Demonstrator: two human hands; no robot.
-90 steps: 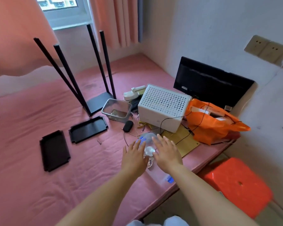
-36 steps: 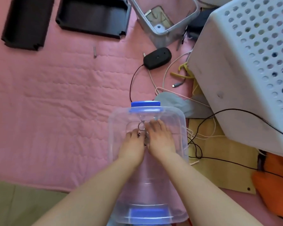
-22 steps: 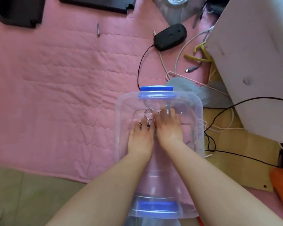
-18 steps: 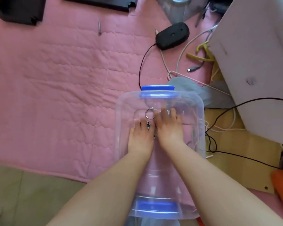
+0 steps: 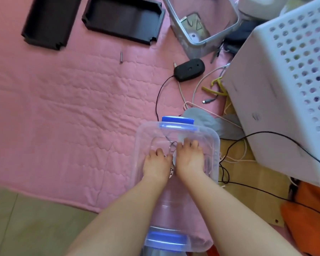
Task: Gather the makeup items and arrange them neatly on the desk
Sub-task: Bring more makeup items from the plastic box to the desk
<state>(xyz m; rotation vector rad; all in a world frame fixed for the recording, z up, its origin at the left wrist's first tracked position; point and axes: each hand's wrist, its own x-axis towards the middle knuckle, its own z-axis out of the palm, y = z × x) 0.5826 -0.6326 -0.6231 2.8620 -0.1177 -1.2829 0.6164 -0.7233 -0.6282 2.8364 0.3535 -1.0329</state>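
A clear plastic box (image 5: 213,145) with blue latches (image 5: 177,120) lies at the near edge of the pink quilt (image 5: 72,117). Both of my hands reach inside it, side by side. My left hand (image 5: 156,163) has its fingers curled down over small items on the box floor. My right hand (image 5: 189,157) is pressed next to it, fingers bent. A metal ring (image 5: 172,145) with small pieces hanging from it shows between the two hands, and both close on that bunch. What else lies under my palms is hidden.
A white perforated basket (image 5: 284,85) stands at the right with cables (image 5: 229,156) on a wooden board (image 5: 251,191). Farther back are a black mouse (image 5: 189,69), a clear bin (image 5: 201,21), two black trays (image 5: 122,17) and a loose screw (image 5: 121,57). An orange bag (image 5: 308,218) lies at the lower right.
My head came down close over the box and both hands went inside it. In the last half second the hands stayed around the ring bunch while the view drifted slightly.
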